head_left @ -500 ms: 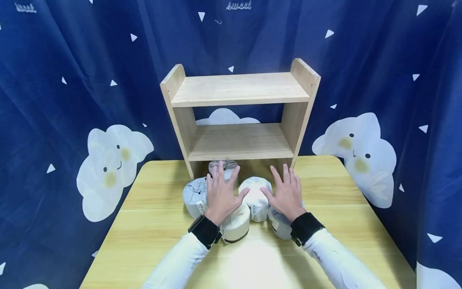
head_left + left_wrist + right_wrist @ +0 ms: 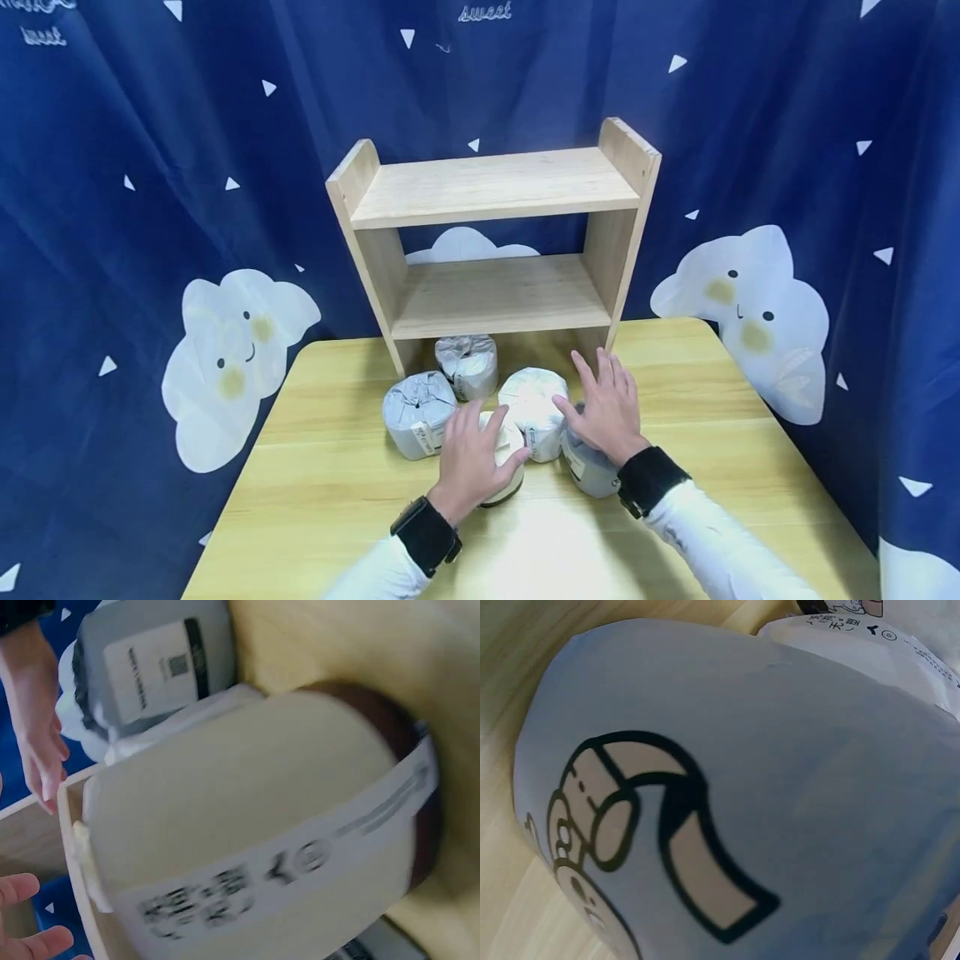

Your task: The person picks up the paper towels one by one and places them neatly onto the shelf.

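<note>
Cream roll sat right under your left hand, fingers spread and holding nothing, so you needed to wrap them round its sides before lifting.

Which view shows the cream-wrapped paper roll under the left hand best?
The left wrist view: the cream roll fills the frame, its brown end and printed label band plain, though blurred. In the head view the left hand covers most of the cream roll. The right wrist view shows only a grey roll, not the cream one.
</note>
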Motion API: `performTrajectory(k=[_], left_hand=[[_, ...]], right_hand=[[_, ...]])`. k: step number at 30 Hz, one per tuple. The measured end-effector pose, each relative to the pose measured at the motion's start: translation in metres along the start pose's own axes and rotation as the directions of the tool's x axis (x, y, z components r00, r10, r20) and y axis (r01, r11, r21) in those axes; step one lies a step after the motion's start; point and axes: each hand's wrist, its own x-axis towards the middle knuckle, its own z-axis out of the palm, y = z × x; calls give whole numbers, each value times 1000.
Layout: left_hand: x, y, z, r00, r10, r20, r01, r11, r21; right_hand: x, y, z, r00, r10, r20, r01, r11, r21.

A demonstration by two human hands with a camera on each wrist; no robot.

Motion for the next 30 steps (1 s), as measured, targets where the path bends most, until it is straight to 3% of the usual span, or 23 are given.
performTrajectory(k=[9, 17, 26, 30], left_hand=[[-23, 3, 10, 1000, 9, 20, -9, 1000, 0], [-36, 4, 19, 994, 7, 111, -14, 998, 68], [-44, 4, 31, 999, 32, 21, -34, 994, 100], [-46, 4, 35, 1000, 25, 11, -26, 993, 114]], right_hand=[[-1, 6, 0, 1000, 3, 10, -3, 1000, -3], [-3, 9, 2, 1000, 5, 2, -5, 1000, 2], [-8, 12, 7, 999, -5, -51, 6, 1000, 13], [-8, 14, 8, 999, 2, -46, -1, 1000, 14]])
